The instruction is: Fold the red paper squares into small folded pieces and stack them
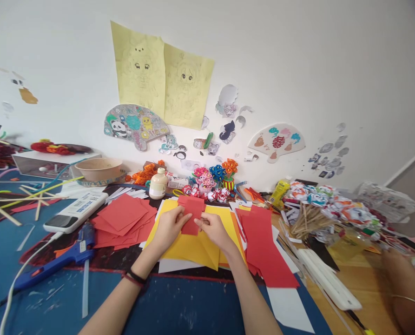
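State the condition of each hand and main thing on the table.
Left hand: pinching the red paper
Right hand: pinching the same paper
Red paper: held over yellow sheets
Yellow sheets: lying, overlapping
Red squares: loosely piled
Blue glue gun: lying down, unheld
Cream bottle: upright, capped
White device: cable attached
Tan bowl: upright, contents hidden

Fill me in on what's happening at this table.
A person is handling a small piece of red paper with both hands, the left hand and the right hand at its sides, over yellow sheets. Red squares lie in a loose pile to the left, longer red sheets to the right. A blue glue gun lies farther left, and another person's arm shows at the right edge.
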`<state>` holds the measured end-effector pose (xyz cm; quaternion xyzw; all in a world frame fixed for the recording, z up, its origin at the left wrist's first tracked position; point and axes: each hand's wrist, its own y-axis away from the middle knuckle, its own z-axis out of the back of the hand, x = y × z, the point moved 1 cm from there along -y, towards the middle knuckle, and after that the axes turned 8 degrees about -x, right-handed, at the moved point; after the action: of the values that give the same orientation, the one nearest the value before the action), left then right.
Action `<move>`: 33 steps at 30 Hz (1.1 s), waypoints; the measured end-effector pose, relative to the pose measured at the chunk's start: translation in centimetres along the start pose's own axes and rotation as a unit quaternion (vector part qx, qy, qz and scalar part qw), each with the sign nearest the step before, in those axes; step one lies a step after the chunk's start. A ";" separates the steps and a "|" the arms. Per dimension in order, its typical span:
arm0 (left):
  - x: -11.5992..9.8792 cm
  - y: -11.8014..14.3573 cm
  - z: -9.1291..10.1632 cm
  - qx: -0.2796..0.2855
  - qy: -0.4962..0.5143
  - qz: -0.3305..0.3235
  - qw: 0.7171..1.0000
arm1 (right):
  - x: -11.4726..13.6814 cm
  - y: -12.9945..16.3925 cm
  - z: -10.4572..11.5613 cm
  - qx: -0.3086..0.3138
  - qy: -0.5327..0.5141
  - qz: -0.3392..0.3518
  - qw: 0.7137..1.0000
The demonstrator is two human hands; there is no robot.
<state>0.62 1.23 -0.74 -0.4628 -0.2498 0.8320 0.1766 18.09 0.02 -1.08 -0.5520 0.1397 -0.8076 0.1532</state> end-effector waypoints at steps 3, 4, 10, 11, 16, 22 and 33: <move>-0.1 0.0 0.1 -0.003 0.007 0.002 1.000 | -0.2 0.0 0.1 0.022 -0.004 -0.004 1.000; 0.0 0.0 0.1 -0.003 0.009 0.005 1.000 | -0.2 0.0 0.1 0.028 -0.009 -0.007 1.000; 0.3 -0.3 0.4 0.022 0.069 0.048 0.996 | 0.1 0.0 0.4 0.013 -0.024 -0.032 0.999; 0.2 -0.4 0.5 0.030 0.080 0.053 0.995 | 0.2 0.0 0.5 0.005 -0.027 -0.039 0.999; 0.3 -0.7 1.1 0.034 0.091 0.063 0.993 | -0.1 -0.2 0.7 -0.012 -0.057 -0.054 0.997; 1.6 -0.9 3.0 0.000 -0.125 0.157 0.980 | -0.3 -0.2 1.6 -0.090 -0.050 -0.068 0.992; -3.4 0.1 1.7 0.022 -0.105 -0.229 0.967 | 0.3 -0.2 0.7 -0.053 -0.099 -0.133 0.985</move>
<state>0.86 -1.08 2.30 -0.2996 -0.3480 0.8183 0.3458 18.68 0.03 -0.53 -0.6502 0.0923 -0.7536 0.0282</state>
